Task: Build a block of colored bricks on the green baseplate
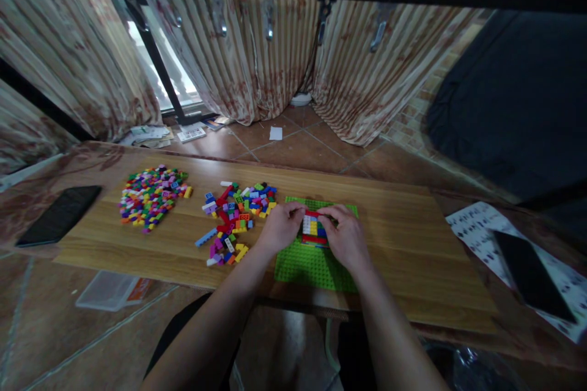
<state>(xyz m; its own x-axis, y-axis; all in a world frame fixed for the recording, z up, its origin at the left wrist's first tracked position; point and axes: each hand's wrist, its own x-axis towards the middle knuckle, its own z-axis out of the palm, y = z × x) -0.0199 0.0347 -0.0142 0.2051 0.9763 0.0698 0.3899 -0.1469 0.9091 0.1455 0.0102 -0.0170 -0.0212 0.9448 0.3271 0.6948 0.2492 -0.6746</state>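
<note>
A green studded baseplate [305,270] lies on the wooden board in front of me. On its far half sits a small block of toy bricks [313,227] with white, yellow, blue and red parts. Along the far edge of that block is a long red brick [312,213]. My left hand [282,226] pinches the left end of this red brick, and the fingers of my right hand [346,235] are closed at its right end. The fingers partly cover both ends, so whether the brick is pressed down fully cannot be seen.
Left of the baseplate lie loose larger bricks [229,214] in many colours. Farther left is a heap of small bricks [153,195]. A dark tablet [59,214] lies at the left end, a black phone [532,275] on a printed sheet [477,226] at the right. A clear plastic box [105,290] is on the floor.
</note>
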